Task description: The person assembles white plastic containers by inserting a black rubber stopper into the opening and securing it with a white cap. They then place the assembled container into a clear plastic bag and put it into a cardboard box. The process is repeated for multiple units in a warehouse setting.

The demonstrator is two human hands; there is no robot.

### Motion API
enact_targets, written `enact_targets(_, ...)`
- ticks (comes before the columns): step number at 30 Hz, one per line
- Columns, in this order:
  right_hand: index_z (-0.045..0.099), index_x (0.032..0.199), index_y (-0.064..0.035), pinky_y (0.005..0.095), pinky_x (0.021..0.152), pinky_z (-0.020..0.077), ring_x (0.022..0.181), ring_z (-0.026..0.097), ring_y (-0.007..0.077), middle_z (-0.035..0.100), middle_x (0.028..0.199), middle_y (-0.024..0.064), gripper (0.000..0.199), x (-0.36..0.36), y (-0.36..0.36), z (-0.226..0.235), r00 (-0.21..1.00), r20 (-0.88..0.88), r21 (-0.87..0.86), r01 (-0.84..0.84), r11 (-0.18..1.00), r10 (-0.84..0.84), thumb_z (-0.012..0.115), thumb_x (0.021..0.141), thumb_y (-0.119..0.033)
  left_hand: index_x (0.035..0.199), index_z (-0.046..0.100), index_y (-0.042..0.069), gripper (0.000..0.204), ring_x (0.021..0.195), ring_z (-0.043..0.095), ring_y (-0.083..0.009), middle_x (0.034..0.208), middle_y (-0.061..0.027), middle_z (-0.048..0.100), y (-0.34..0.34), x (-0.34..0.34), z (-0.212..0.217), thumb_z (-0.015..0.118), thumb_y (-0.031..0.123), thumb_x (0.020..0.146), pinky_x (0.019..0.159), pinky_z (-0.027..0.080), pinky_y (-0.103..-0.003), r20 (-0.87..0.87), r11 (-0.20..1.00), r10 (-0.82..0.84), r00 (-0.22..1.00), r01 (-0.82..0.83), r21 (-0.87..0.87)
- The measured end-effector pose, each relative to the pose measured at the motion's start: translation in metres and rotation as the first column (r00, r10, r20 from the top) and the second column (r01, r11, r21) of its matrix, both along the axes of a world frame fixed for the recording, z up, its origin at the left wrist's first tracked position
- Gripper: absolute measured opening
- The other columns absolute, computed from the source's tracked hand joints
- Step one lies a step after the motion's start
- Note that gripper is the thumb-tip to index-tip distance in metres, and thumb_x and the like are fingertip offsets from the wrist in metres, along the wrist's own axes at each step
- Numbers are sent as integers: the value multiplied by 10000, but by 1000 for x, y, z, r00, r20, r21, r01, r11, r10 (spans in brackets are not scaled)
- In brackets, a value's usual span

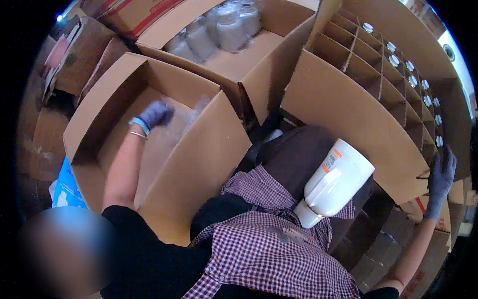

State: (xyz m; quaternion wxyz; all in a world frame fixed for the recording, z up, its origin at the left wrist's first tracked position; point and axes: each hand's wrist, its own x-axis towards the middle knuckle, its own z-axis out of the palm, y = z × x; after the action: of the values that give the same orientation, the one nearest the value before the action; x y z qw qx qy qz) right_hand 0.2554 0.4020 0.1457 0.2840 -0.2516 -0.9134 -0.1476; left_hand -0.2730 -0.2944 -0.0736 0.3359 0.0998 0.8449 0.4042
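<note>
My left hand [157, 114], in a grey glove, is inside an open cardboard box [199, 164] on the left. Its fingers are curled; what they hold, if anything, is hidden. Crumpled clear plastic film [191, 119] lies beside it along the box's right wall. My right hand [441, 179], also gloved, has its fingers stretched out at the near right corner of a divided carton [348, 94]. Several bottles with clear-looking tops [394, 61] stand in that carton's cells. A large white bottle [343, 177] with an orange-marked label rests tilted on my lap, its narrower white end toward me, touched by neither hand.
Behind the left box, another open carton [269, 65] holds several translucent bottles [230, 32] under plastic film. Worn cardboard boxes [84, 60] are piled at the far left. Flattened dark cardboard [393, 244] lies at the lower right. A blue package [69, 187] stands by the left box.
</note>
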Motion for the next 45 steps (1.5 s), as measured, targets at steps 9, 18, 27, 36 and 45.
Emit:
enact_targets(9,542,1315,-31,363,898,534,964,640,229,631,1095,105,897,-132,-291,1,731,-543,-759,-638,131,415,946,541,-237,1113,669,16,245,1022,604,-123,1069,-53,678,214,224,227,631,211,969,931,486,-298,-509,706,-180,842,471,530)
enact_targets(18,650,1026,-44,438,819,515,928,638,385,638,1003,167,263,-105,-243,-35,688,-623,-548,-724,419,374,707,776,-103,1453,425,-12,686,1311,502,-242,1386,-163,516,295,301,169,602,443,970,1058,440,-392,-173,563,-246,954,286,775)
enact_targets(27,660,1125,-88,448,989,478,1098,623,376,688,1089,155,346,-83,-252,-80,651,-659,-511,-755,411,377,733,820,-233,1218,672,54,384,1086,637,-285,1253,-152,628,290,327,173,701,221,874,955,485,-369,-690,505,-44,723,612,609)
enact_targets(36,658,1165,-71,395,943,524,1002,690,289,720,1043,111,346,-67,-93,-122,821,-540,-839,-543,-40,187,591,974,-352,1043,717,23,265,874,639,-189,986,-65,686,325,239,149,660,259,936,783,511,-316,-482,488,-644,593,805,339)
enact_targets(45,566,928,-81,442,747,491,862,600,341,590,883,133,173,-44,-178,-190,923,-349,-401,-304,864,162,646,775,-84,795,571,-36,409,681,517,-111,706,-24,575,352,237,16,535,309,1013,606,450,-296,-527,707,-243,814,521,478)
